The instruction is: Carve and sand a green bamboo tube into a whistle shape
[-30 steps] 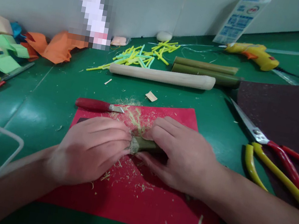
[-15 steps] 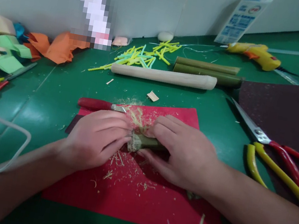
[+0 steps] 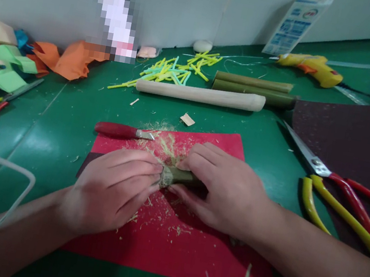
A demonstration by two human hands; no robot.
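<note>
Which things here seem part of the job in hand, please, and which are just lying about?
Seemingly in use: held bamboo piece, red sheet beneath, perhaps the knife.
Apparently lying about: glue gun, scissors, orange paper, pale stick.

The table (image 3: 59, 121) bears a rod (image 3: 200, 94) and red paper (image 3: 163, 261) (shavings (image 3: 167, 145) atop).

Right hand (image 3: 228, 189) gripped the round green bamboo tube (image 3: 181, 177), left hand (image 3: 113, 188) curled at its end, above flat red paper (image 3: 163, 261)!

bamboo piece (image 3: 182, 177): smooth side, rough end | red sheet (image 3: 167, 257): matt | scissors (image 3: 323, 169): metal-bladed, glossy-handled | tabletop (image 3: 71, 113): glossy
</note>
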